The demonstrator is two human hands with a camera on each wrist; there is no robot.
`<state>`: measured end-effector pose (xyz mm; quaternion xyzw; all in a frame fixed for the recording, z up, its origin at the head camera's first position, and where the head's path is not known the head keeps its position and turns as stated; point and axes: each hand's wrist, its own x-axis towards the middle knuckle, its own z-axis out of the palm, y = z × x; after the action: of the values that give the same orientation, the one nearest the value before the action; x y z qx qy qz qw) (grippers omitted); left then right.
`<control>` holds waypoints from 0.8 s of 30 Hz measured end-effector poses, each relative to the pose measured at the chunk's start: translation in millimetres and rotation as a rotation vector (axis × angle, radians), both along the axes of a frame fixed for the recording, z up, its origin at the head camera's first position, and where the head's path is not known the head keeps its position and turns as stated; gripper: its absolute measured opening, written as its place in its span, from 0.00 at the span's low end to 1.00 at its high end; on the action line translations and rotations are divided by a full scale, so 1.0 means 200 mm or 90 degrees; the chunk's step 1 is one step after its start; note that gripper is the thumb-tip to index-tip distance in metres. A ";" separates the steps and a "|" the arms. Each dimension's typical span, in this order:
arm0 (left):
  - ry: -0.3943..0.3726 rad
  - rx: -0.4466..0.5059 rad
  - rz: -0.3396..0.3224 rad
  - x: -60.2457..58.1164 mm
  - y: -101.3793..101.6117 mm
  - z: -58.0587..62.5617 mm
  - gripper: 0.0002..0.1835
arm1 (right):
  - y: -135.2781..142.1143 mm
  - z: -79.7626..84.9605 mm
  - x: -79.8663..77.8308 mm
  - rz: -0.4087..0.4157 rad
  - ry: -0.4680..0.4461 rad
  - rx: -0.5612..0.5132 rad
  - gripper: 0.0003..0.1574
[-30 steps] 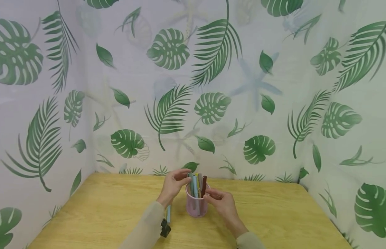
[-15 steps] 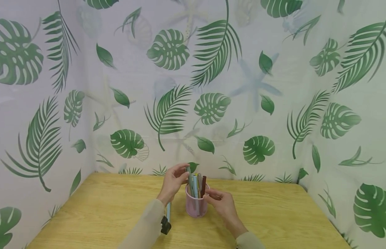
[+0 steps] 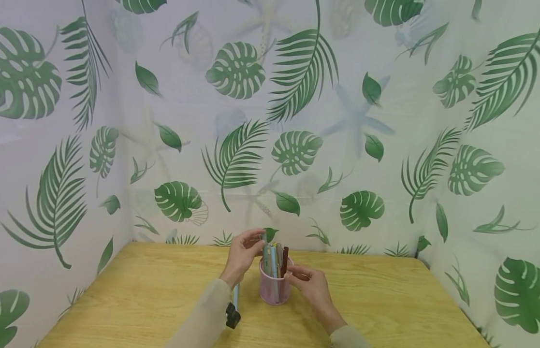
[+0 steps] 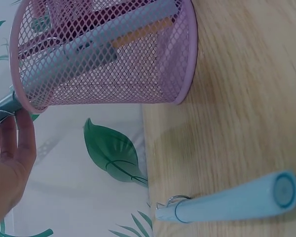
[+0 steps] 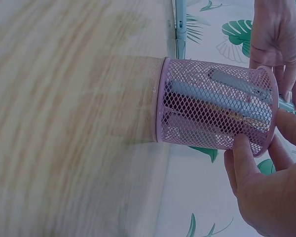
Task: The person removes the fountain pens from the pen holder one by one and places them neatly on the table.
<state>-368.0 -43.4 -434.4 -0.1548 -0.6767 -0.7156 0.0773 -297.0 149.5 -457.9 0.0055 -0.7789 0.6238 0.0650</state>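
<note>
Jutting from the cup (image 3: 268,291) right fingers (image 5: 243,154) hold, the green pen (image 3: 265,257) is pinched by left fingers (image 4: 25,140).

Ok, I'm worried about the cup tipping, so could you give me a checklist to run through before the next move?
1. Pink mesh cup upright on the table: ok.
2. Right hand touching the cup near its rim: ok.
3. Left hand gripping the grey-green pen: ok.
4. Lower end of that pen inside the cup: ok.
5. Every pen in the cup: not ok, a light-blue pen lies outside.
6. Firmness of the right hand's hold: cannot tell.
</note>
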 end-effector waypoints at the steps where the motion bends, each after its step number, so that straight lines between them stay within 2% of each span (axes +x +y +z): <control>1: 0.002 -0.002 0.001 0.01 0.00 0.01 0.18 | 0.00 0.00 0.00 0.001 0.000 0.001 0.20; 7: 0.012 -0.007 0.013 0.10 0.00 0.10 0.17 | 0.00 0.00 0.00 0.003 0.005 0.002 0.20; 13: 0.011 -0.001 0.018 0.11 0.00 0.10 0.17 | 0.00 0.00 0.00 0.002 0.006 0.002 0.20; 17: 0.006 0.003 0.017 0.10 0.00 0.10 0.17 | 0.00 -0.01 0.00 0.004 0.003 -0.003 0.20; 24: 0.025 0.026 0.025 -0.02 0.00 0.02 0.17 | 0.00 -0.02 -0.02 0.006 0.005 -0.001 0.19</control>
<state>-372.9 -44.0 -430.6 -0.1539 -0.6629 -0.7248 0.1074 -301.3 150.4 -462.7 0.0117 -0.7779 0.6249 0.0654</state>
